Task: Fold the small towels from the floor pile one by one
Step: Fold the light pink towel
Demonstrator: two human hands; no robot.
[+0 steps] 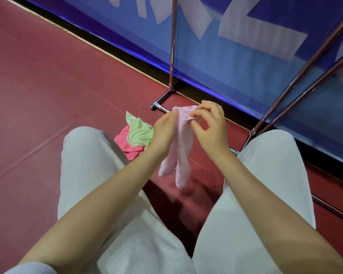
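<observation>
Left hand (163, 128) and right hand (211, 125) pinch the pale pink towel's (181, 153) top edge above the floor (48, 95); spreading looks underway; next, find corners; green towel (139, 132) waits.

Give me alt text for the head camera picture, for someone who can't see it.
Both hands, left hand and right hand, pinch the top of a pale pink towel that hangs between the person's knees. A green towel lies on a darker pink towel on the red floor.

Head-worn view, facing down, close over hands (188, 127)
</observation>
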